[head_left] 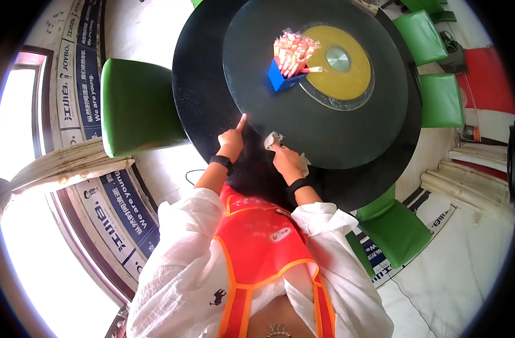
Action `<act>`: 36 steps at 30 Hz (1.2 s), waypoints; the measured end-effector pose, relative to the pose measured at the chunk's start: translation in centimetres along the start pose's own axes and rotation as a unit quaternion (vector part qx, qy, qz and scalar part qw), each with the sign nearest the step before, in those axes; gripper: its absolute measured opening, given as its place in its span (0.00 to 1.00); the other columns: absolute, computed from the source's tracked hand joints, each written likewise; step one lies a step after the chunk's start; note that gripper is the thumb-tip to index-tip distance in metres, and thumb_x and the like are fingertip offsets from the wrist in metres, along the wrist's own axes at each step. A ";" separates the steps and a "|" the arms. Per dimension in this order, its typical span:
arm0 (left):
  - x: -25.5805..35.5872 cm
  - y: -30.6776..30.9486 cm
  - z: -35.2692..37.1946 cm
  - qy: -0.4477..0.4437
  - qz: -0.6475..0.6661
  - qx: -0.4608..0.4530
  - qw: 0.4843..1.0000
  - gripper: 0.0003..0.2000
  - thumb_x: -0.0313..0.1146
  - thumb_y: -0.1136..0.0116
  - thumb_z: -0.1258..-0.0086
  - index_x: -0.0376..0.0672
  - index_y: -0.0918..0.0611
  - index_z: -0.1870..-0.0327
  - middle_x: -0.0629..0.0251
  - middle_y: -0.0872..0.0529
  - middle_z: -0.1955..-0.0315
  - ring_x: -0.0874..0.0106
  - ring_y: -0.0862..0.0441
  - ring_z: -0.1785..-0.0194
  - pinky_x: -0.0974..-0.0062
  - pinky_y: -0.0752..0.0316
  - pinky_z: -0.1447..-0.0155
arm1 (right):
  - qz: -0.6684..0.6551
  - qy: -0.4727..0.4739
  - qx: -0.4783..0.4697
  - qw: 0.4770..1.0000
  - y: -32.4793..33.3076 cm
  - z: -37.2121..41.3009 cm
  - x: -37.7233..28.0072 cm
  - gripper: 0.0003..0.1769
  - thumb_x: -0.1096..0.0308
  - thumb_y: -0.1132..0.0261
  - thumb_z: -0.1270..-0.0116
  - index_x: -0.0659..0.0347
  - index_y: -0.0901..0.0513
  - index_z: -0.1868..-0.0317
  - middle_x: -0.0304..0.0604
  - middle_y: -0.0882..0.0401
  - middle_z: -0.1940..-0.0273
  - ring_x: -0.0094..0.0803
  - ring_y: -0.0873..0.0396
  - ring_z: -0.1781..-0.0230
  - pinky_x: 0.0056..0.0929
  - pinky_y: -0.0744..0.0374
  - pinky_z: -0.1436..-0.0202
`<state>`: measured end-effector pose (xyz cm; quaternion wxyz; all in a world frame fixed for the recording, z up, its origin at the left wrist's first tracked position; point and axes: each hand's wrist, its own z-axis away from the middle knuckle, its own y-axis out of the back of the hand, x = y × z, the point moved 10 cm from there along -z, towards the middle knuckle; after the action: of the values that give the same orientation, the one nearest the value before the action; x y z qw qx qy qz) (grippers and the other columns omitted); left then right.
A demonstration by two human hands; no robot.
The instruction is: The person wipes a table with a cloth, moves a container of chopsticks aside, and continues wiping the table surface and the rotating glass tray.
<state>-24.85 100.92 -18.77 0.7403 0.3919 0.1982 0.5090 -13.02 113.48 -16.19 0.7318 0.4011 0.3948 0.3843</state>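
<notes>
Two bare hands worked at one round black table that bore one large dark turntable. The left hand had one finger stretched out to the turntable's near-left rim and the others folded in; I could not tell whether those folded fingers held anything. The right hand was closed around one crumpled pale cloth, which showed at two sides of the fist, by the near edge of the turntable. Two dark bands circled the wrists, one on each. On the turntable stood one blue box, packed with pink-and-white wrapped sticks, too many to count, just beside one gold disc with one silver hub. Four green chairs showed plainly, one at left and three at right, with bits of green at the top edge. The person wore one red apron with orange edging over one white shirt.
</notes>
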 end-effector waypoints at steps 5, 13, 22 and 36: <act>-0.6 0.0 -0.8 0.016 -0.003 -0.024 1.000 0.42 0.27 0.51 0.39 0.69 0.64 0.32 0.60 0.18 0.59 0.66 0.18 0.58 0.71 0.26 0.56 | -0.021 0.035 0.007 0.999 0.8 -2.7 -3.9 0.15 0.73 0.49 0.44 0.52 0.24 0.57 0.48 0.21 0.69 0.47 0.21 0.68 0.42 0.23 0.64; -1.6 0.5 -1.0 -0.024 0.113 0.036 0.993 0.40 0.26 0.53 0.41 0.65 0.60 0.32 0.53 0.20 0.59 0.61 0.19 0.58 0.65 0.26 0.56 | 0.004 0.038 -0.002 0.999 0.0 -3.7 -3.8 0.16 0.73 0.48 0.45 0.51 0.23 0.56 0.48 0.21 0.70 0.47 0.21 0.70 0.42 0.23 0.66; -3.9 -1.4 -4.2 -0.067 0.392 0.237 0.886 0.25 0.23 0.53 0.40 0.37 0.40 0.40 0.57 0.23 0.75 0.63 0.23 0.73 0.71 0.27 0.65 | -0.011 0.029 -0.017 0.999 -0.5 0.2 0.0 0.13 0.70 0.47 0.44 0.49 0.24 0.58 0.46 0.23 0.70 0.45 0.21 0.71 0.41 0.23 0.68; -0.9 -3.3 -6.0 -0.009 0.694 -0.069 0.717 0.10 0.38 0.45 0.35 0.40 0.21 0.63 0.68 0.17 0.68 0.82 0.27 0.73 0.87 0.34 0.69 | 0.020 -0.001 -0.075 0.997 -0.7 5.6 6.8 0.15 0.71 0.44 0.47 0.51 0.25 0.57 0.49 0.22 0.65 0.47 0.21 0.71 0.42 0.24 0.69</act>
<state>-27.39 101.76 -25.14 0.2064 0.3723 -0.1715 0.8885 -5.19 117.53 -16.61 0.7528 0.3530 0.3558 0.4268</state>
